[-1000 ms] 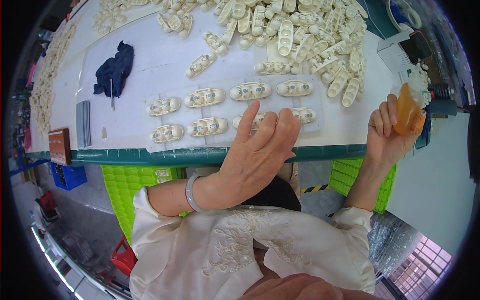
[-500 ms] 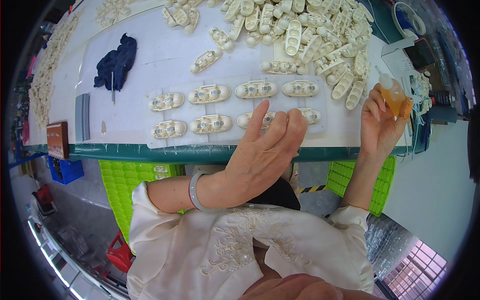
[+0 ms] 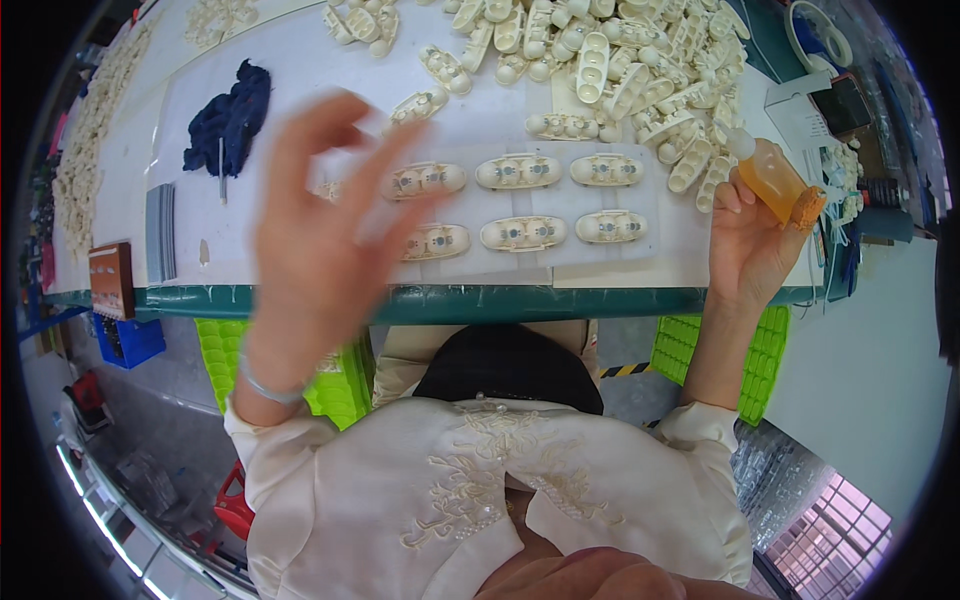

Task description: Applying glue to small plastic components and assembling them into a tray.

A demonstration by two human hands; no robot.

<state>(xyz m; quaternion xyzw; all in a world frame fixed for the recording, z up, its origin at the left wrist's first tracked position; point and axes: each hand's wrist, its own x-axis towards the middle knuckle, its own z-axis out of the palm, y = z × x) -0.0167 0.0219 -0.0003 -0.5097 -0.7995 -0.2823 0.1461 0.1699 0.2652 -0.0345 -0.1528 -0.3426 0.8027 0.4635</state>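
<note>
Left of centre, the blurred left hand [image 3: 325, 215] is hovering splayed over the tray [image 3: 562, 202]; at right, the right hand [image 3: 745, 245] is gripping a bottle [image 3: 770, 182].

Grey floor [image 3: 190, 375], red chair [image 3: 234, 508] left, gridded window [image 3: 835, 520] right.

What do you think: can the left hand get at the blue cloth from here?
Probably yes: the left hand, though blurred, looks empty with fingers spread, and the blue cloth lies nearby to its left, with nothing visible between them.
</note>
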